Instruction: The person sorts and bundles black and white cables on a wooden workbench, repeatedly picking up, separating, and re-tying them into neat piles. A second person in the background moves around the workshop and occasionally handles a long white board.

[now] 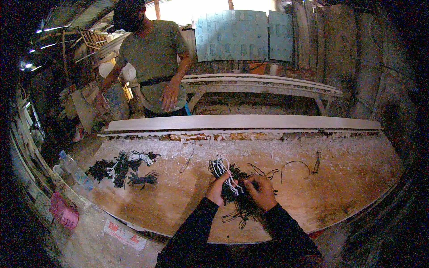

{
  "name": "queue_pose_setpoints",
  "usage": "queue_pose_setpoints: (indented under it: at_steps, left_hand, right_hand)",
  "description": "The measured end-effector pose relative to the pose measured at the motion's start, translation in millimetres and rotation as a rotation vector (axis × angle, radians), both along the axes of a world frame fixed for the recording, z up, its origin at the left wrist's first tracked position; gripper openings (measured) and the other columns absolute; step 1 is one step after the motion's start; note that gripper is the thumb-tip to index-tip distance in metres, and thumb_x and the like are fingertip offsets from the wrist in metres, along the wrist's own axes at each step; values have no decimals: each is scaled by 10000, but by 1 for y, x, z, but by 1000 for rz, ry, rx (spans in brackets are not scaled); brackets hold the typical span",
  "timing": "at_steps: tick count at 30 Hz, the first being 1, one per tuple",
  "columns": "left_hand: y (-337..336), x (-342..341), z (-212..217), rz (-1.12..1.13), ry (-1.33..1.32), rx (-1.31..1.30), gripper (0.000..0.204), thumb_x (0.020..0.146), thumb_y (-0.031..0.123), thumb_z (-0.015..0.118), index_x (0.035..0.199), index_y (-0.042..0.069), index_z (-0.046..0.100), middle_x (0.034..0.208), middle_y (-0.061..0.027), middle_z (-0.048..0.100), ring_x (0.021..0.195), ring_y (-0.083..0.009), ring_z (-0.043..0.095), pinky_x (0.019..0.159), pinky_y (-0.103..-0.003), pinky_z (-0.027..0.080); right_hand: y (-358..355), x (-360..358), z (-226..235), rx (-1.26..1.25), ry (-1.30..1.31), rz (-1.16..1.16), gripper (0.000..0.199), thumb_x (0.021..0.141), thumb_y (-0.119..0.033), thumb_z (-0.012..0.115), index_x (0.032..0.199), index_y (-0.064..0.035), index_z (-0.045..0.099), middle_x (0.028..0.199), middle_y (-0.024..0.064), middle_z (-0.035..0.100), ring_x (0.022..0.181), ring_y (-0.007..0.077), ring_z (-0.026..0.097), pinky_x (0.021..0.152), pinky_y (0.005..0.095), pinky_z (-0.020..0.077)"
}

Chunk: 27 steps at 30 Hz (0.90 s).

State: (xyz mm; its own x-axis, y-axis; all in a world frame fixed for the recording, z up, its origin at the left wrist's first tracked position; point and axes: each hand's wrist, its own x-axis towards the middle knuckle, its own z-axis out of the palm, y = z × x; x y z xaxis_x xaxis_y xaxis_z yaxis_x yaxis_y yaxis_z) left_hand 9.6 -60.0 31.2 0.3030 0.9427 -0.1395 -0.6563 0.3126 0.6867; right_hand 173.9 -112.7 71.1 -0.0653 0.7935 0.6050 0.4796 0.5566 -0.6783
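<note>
Over the wooden tabletop (178, 210), my left hand (216, 192) is closed round a looped bundle of white cord (220, 169). Black cords (241, 207) lie in a tangled heap under and between my hands, with loose loops trailing toward the near edge. At the heap's right side my right hand (263, 193) is closed in a pinch on black cord; the fingertips are partly hidden against the dark strands. To the left lie several black cord bundles (119, 172), with another white cord bundle (140, 157) among them.
Loose black cord pieces (316, 163) lie on the right. A long white board (246, 121) runs along the table's far edge. A plastic bottle (76, 170) lies at the left edge, with a pink container (65, 212) below. Across the table stands a person (154, 62).
</note>
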Motion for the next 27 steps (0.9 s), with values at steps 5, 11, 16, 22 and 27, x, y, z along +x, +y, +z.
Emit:
queue_pose_setpoints:
  at_steps: [5, 11, 16, 22, 27]
  left_hand:
    - [-6, 2, 6, 74, 18, 27, 185, 833, 230, 578, 944, 84, 558, 797, -89, 638, 618, -166, 595, 538, -290, 502]
    - [-5, 0, 9, -1, 47, 11, 185, 832, 221, 575, 952, 81, 555, 793, -85, 636, 616, -145, 585, 542, -283, 501]
    - [-1, -3, 3, -27, 26, 42, 205, 849, 261, 546, 941, 78, 551, 740, -68, 615, 598, -148, 580, 532, -288, 494]
    - [2, -7, -1, -39, -112, 45, 209, 866, 284, 514, 968, 102, 526, 702, -39, 567, 572, -163, 561, 511, -292, 472]
    - [17, -12, -16, -92, -198, 89, 205, 886, 322, 481, 951, 129, 508, 662, -9, 504, 491, -148, 467, 486, -292, 425]
  right_hand:
    - [3, 1, -6, -102, 61, -150, 170, 812, -185, 600, 774, -23, 565, 748, 102, 614, 697, 188, 577, 656, 305, 444]
    - [11, 2, -14, -97, 170, -195, 182, 847, -200, 567, 813, -26, 523, 716, 67, 589, 671, 131, 532, 613, 291, 427]
    - [6, 7, -4, -146, 226, -176, 178, 847, -198, 571, 804, -36, 510, 679, 29, 537, 646, 113, 481, 612, 261, 409]
    - [4, 7, 6, -225, 426, 26, 153, 818, -178, 608, 799, -39, 548, 692, -6, 541, 667, 96, 480, 642, 233, 393]
    - [-1, 13, 14, -367, 361, 295, 122, 779, -164, 647, 748, -51, 613, 702, -12, 564, 681, 87, 493, 647, 229, 393]
